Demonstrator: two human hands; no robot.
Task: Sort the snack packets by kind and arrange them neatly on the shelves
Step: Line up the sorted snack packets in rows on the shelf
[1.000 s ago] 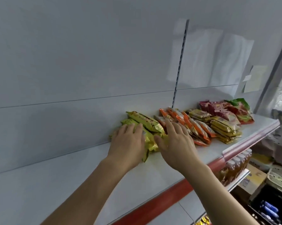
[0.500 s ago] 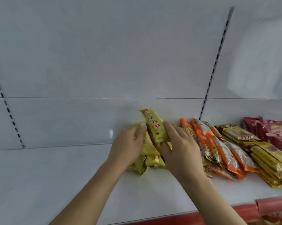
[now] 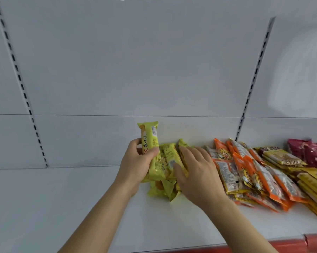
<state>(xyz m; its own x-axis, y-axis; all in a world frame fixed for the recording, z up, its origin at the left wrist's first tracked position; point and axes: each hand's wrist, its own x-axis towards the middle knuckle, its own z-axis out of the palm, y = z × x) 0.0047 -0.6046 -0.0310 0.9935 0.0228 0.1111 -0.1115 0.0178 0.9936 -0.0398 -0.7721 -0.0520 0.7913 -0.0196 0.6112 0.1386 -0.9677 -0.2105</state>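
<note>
My left hand (image 3: 135, 162) grips one yellow-green snack packet (image 3: 150, 137) and holds it upright above the white shelf (image 3: 62, 207). Just right of it lies a small pile of the same yellow-green packets (image 3: 165, 179). My right hand (image 3: 198, 172) rests flat on that pile with its fingers straight, thumb against a packet. Further right sit overlapping orange packets (image 3: 245, 170), then a stack of gold packets (image 3: 285, 159), then dark red packets (image 3: 311, 152) at the frame's right edge.
The shelf's white back panel (image 3: 154, 70) rises behind the packets, with slotted uprights at the left (image 3: 20, 84) and right (image 3: 252, 83). A red price strip (image 3: 315, 241) runs along the shelf's front edge. Bare shelf surface stretches left of the pile.
My left hand has picked one yellow-green packet off the pile and raised it upright. My right hand has shifted from that packet onto the pile. The view has swung left and nearer.
</note>
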